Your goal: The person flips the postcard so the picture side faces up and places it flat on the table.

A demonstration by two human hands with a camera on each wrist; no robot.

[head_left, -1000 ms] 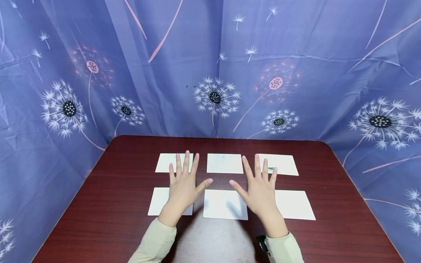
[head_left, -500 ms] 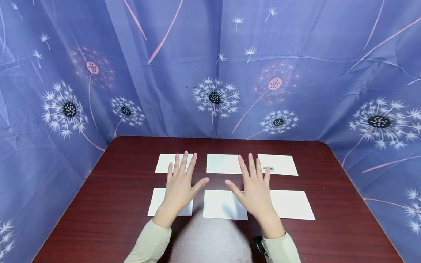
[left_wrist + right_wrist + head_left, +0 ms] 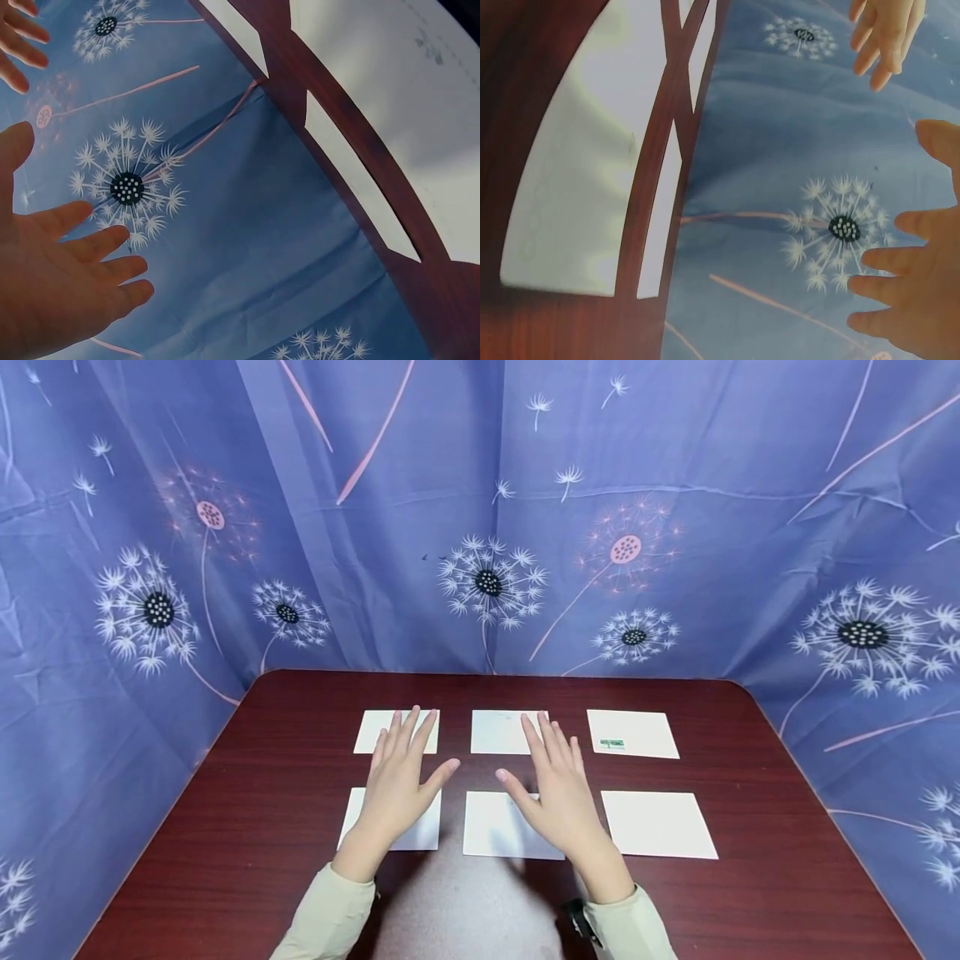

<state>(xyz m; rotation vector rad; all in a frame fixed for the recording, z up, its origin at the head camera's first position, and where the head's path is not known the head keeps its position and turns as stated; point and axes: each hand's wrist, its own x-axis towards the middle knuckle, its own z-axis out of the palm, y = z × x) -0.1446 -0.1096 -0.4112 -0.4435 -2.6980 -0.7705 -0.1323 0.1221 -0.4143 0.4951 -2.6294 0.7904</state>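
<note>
Several white cards lie in two rows of three on the table. My left hand (image 3: pixel 396 789), fingers straight and thumb spread, overlaps the front left card (image 3: pixel 422 832) and the back left card (image 3: pixel 371 733) in the head view. Palm down, my right hand (image 3: pixel 561 795) covers parts of the front middle card (image 3: pixel 491 828) and the back middle card (image 3: pixel 493 735). Neither hand holds anything, and both wrist views show them raised above the tabletop. Uncovered on the right are the front right card (image 3: pixel 660 824) and the back right card (image 3: pixel 637 731), which bears a small green picture (image 3: pixel 612 744).
The dark red wooden table (image 3: pixel 255 793) has rounded far corners. A blue curtain (image 3: pixel 390 593) with dandelion prints hangs behind it and along both sides. A dark band (image 3: pixel 581 920) shows at the right sleeve's cuff.
Both hands have drifted left and turned slightly, their fingers drawing closer together. The right hand has come off the right-hand cards, so the green picture shows fully. The cards lie as before.
</note>
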